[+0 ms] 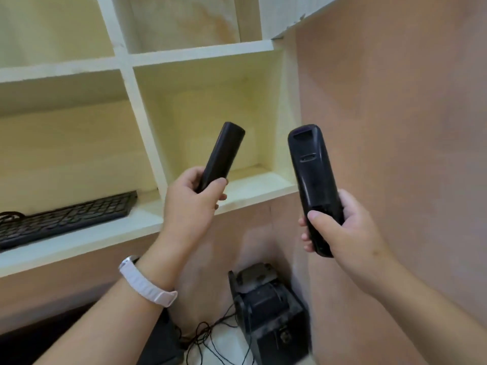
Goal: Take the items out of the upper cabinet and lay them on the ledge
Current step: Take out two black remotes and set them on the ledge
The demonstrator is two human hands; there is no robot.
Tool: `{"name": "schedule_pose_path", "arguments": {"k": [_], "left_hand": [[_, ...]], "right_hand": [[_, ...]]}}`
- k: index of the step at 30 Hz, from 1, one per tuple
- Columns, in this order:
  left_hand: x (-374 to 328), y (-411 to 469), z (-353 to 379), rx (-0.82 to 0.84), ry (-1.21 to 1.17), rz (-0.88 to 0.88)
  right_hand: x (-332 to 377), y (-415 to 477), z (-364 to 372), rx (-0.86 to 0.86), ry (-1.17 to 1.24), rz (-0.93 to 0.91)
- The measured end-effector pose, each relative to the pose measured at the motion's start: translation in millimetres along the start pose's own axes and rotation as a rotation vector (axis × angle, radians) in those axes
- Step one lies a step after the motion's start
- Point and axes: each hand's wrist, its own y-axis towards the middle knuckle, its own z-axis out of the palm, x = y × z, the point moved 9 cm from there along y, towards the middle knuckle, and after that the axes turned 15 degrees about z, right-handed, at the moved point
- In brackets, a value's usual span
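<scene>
Two remotes are in hand, one per hand, both held up in front of the cabinet [200,52] and clear of its shelves.

Head view, the only one:

- Left hand [193,198]: grip clenched around the lower end of the slim remote [222,154]. This one is narrow, plain black and smooth, with no buttons showing on the side facing the camera. It tilts up and to the right, its top end in front of the lower right compartment.
- Right hand [342,227]: grip wrapped around the lower half of the wide remote [313,180], thumb across its back. It is broader, glossy black, back side towards the camera, with a recess near the top and a small slot below that. It stands near upright, to the right of the cabinet's edge, against the brown wall panel [395,114].
- Keyboard [66,216]: black, lying on the lower left shelf, its right end near the divider. Not yet taken out.
- Other compartments in view show nothing inside.
- The ledge cannot be told for certain. Below the hands are a dusty black device [268,306] and loose cables [210,338].

Handling, as a judgement: both remotes look light, rigid plastic, not fragile. The smooth shells may slip, so a hold around the middle seems safer than the end hold on the slim one. Laying them flat should stop rolling.
</scene>
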Motion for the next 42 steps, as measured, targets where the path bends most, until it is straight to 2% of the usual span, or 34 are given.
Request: {"name": "schedule_pose_path", "arguments": {"k": [4, 8, 10, 13, 21, 26, 34, 42], "left_hand": [[32.4, -35.1, 28.9, 0.062, -0.302, -0.162], [53.5, -65.4, 51.6, 0.134, -0.469, -0.281], [77.2, -86.2, 61.7, 0.228, -0.57, -0.388], [81.7, -96.1, 69.7, 0.266, -0.634, -0.412], [94.9, -161.0, 103.3, 0.522, -0.851, -0.531], [59.4, -193.0, 130.8, 0.693, -0.985, -0.557], [-20.4, -257.9, 148.9, 0.93, -1.137, -0.558], [-163.5, -366.2, 108.1, 1.235, -1.257, -0.45]], "right_hand": [[-17.4, -11.2, -7.3, -0.158, -0.038, 0.037], [-30.2, -28.3, -3.5, -0.279, -0.015, 0.076], [-49.8, -39.7, 5.6, -0.391, -0.063, 0.123], [-53.6, -55.9, 7.3, -0.434, -0.088, 0.15], [-93.0, -125.9, 17.4, -0.751, -0.206, 0.297], [-78.4, -177.9, 9.4, -0.94, -0.292, 0.302], [-58.1, -283.7, -6.3, -1.186, -0.237, 0.261], [-38.4, -477.9, 14.6, -1.512, -0.153, 0.2]]}}
